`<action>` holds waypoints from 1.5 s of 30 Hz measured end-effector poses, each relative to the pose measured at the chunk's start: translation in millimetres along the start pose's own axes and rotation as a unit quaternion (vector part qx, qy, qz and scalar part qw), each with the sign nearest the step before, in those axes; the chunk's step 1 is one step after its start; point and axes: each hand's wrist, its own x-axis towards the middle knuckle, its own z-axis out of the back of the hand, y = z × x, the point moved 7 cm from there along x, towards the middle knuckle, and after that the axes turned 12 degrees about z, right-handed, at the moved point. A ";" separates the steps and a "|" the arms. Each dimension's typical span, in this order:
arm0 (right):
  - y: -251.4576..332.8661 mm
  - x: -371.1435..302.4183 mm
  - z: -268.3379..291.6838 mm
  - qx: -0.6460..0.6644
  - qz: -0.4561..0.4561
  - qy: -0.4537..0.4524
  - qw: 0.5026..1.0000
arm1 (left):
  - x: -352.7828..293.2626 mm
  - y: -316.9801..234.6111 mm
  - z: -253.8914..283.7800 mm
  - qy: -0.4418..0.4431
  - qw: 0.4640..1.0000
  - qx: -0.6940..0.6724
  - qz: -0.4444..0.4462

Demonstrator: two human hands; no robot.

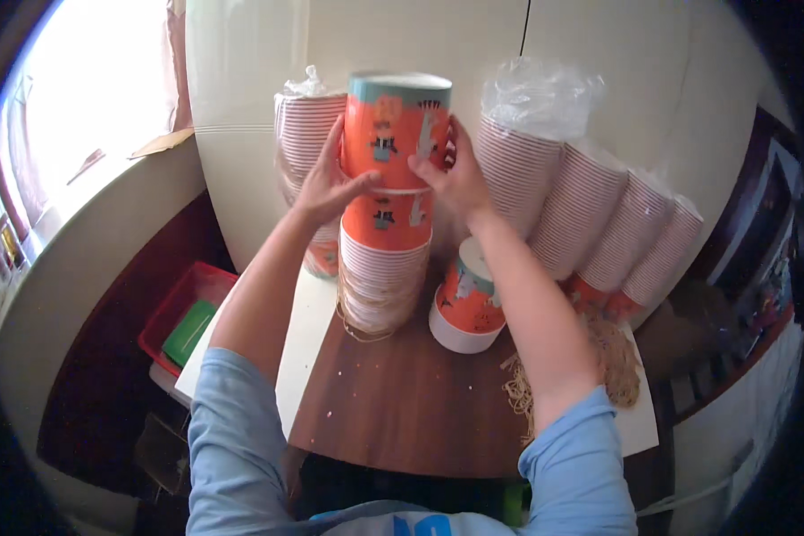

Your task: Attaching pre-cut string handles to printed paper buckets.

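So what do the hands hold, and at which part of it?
Both hands, left hand and right hand, grip the top orange paper cup at its lower sides, above the cup stack.

Both arms raised forward, left hand [326, 188] and right hand [456, 183] curled inward.

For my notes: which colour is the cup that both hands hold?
The cup is orange with small printed figures and a teal band at its top, seen in the head view.

orange paper cup [395, 125] | upside down, upright | atop cup stack [386, 268]
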 end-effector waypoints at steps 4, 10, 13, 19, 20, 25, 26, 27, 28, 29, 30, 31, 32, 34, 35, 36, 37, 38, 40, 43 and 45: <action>-39.7 -27.1 -5.6 0.004 -0.056 0.015 0.998 | -16.5 57.1 -5.0 -0.005 0.996 0.032 0.080; -62.3 -71.0 -16.2 0.020 -0.089 0.023 0.996 | -52.7 103.6 4.4 -0.049 0.990 0.016 0.134; -45.5 -75.2 -14.2 0.043 -0.124 0.013 0.991 | -66.1 78.2 4.4 0.020 0.983 -0.108 0.148; -38.0 -92.5 -7.8 0.073 -0.150 0.029 0.986 | -99.9 53.5 5.7 0.005 0.982 -0.123 0.144; -35.2 -94.8 -10.4 0.076 -0.141 0.036 0.987 | -104.6 52.1 7.7 0.003 0.980 -0.124 0.155; -14.3 -103.3 -24.2 0.128 -0.140 0.026 0.982 | -119.6 34.2 9.5 -0.049 0.972 0.001 0.228; -25.2 -109.8 -21.7 0.074 -0.124 0.041 0.989 | -126.4 38.0 7.3 -0.042 0.967 0.039 0.248; -32.6 -114.5 -17.3 0.019 -0.107 0.057 0.993 | -132.9 42.2 4.2 -0.035 0.961 0.075 0.265; -39.5 -120.0 -14.6 0.018 -0.110 0.056 0.992 | -139.1 40.2 1.4 -0.036 0.959 0.115 0.255; -44.9 -125.7 -12.8 -0.006 -0.109 0.073 0.991 | -144.5 43.6 0.6 -0.034 0.948 0.087 0.304; -48.8 -131.1 -12.3 -0.029 -0.110 0.089 0.989 | -148.8 46.2 -0.6 -0.032 0.933 0.059 0.353; -45.3 -132.8 -15.6 -0.026 -0.114 0.090 0.989 | -152.1 62.9 8.5 -0.019 0.921 0.074 0.382; -42.4 -135.1 -20.5 -0.008 -0.137 0.097 0.986 | -156.3 67.6 14.1 -0.039 0.932 0.101 0.345; -39.4 -139.8 -22.0 0.006 -0.166 0.104 0.981 | -157.4 60.1 8.6 -0.062 0.947 0.126 0.290; -35.9 -138.8 -21.8 -0.001 -0.145 0.112 0.983 | -159.1 67.9 4.0 -0.042 0.950 0.141 0.277; -31.9 -137.8 -19.0 -0.012 -0.124 0.120 0.985 | -156.9 66.1 -5.0 -0.021 0.952 0.154 0.262; -29.5 -139.0 -16.4 -0.015 -0.129 0.119 0.984 | -161.4 62.7 -14.3 -0.021 0.945 0.159 0.285; -26.0 -140.1 -15.0 -0.018 -0.132 0.123 0.983 | -163.6 62.6 -17.8 -0.031 0.947 0.141 0.286; -19.4 -139.3 -5.2 -0.027 -0.132 0.123 0.983 | -170.6 69.2 -12.3 -0.059 0.940 0.144 0.304; 8.8 -136.0 43.0 -0.280 -0.044 0.121 0.951 | -193.9 60.1 -8.4 -0.135 0.924 0.199 0.296; 20.2 -138.9 75.9 -0.432 -0.029 0.160 0.887 | -204.7 49.2 -26.5 -0.128 0.938 0.262 0.189</action>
